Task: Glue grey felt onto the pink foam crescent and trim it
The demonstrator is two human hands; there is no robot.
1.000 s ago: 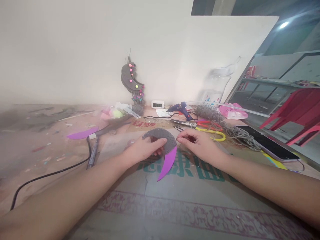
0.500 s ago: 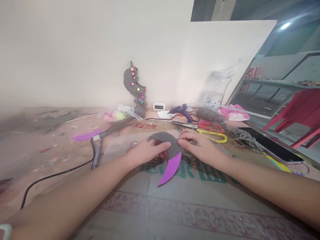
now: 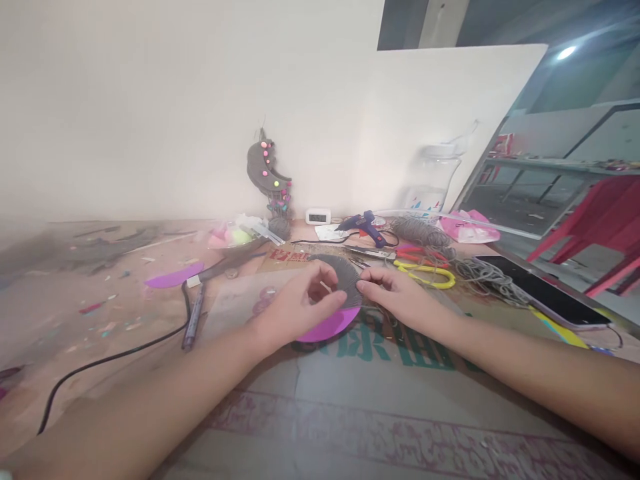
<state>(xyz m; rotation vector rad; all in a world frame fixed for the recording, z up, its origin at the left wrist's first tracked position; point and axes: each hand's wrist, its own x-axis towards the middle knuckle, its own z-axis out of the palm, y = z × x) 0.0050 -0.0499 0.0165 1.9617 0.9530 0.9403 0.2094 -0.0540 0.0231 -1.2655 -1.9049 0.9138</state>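
Note:
A purple crescent [image 3: 334,325], its upper part wrapped in grey yarn [image 3: 345,277], lies between my hands above the printed cardboard. My left hand [image 3: 305,303] is in front of it, with thumb and curled fingers apart and a gap between them; it hides the crescent's left part. Thumb and forefinger of my right hand [image 3: 395,290] are pinched together at the wrapped right edge. Thin strands of yarn hang below those fingertips.
Scissors with yellow handles [image 3: 427,275], loose grey yarn [image 3: 487,279], a phone [image 3: 545,290] and a blue glue gun [image 3: 367,227] lie behind and right. A marker [image 3: 194,317], a black cable [image 3: 107,360] and another purple crescent [image 3: 173,275] are left. A decorated grey moon [image 3: 260,167] leans on the wall.
My left hand has loosened its hold on the crescent and come in front of it. The crescent has turned so its purple tip swings left. My right hand stays pinched at the edge.

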